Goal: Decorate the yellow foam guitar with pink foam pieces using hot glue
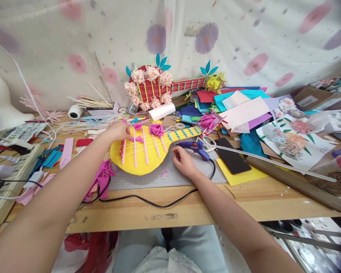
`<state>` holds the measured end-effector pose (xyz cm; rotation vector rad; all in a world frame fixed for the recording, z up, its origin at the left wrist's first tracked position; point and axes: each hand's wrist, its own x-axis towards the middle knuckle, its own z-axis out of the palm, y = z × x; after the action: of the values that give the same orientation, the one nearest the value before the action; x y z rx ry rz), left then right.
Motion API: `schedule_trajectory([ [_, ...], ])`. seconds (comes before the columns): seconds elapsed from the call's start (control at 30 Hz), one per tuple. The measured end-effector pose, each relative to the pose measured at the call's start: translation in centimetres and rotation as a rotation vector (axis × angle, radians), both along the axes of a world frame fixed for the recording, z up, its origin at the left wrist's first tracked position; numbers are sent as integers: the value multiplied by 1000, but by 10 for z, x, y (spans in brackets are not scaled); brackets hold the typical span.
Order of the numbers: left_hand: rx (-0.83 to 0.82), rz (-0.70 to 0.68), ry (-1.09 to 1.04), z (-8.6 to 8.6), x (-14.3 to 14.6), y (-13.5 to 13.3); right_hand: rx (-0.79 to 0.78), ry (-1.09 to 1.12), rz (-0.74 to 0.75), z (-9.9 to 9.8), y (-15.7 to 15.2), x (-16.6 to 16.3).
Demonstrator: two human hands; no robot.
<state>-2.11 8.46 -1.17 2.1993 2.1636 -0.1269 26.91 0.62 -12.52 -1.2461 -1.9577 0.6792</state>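
A yellow paper guitar with pink strips, pale strings and a blue-striped neck lies on a grey cutting mat. Magenta paper flowers sit along its upper edge. My left hand is at the guitar's upper left edge, fingers bent together; a bit of magenta shows beside them, and what they hold is hidden. My right hand rests on the mat just right of the guitar body, fingers curled in, nothing visible in them. Close above it lies a purple glue gun, its black cord trailing along the table.
Behind stands a red paper guitar with pale pink flowers. Coloured sheets pile up at the right, near a black phone, scissors and a brown stick. A power strip and magenta scraps are at left.
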Motion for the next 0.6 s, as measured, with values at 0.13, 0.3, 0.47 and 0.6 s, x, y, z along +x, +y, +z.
schedule_trajectory([
  [0.13,-71,32,25,4,9,1,1,-3,-9,1,-1,0],
  [0.3,-101,14,31,7,13,0,11,-2,-11,1,-1,0],
  [0.47,-47,-28,-37,6,9,-3,18,-8,-7,1,-1,1],
  [0.6,4,-47,-62,5,5,-7,40,10,8,0,-1,2],
])
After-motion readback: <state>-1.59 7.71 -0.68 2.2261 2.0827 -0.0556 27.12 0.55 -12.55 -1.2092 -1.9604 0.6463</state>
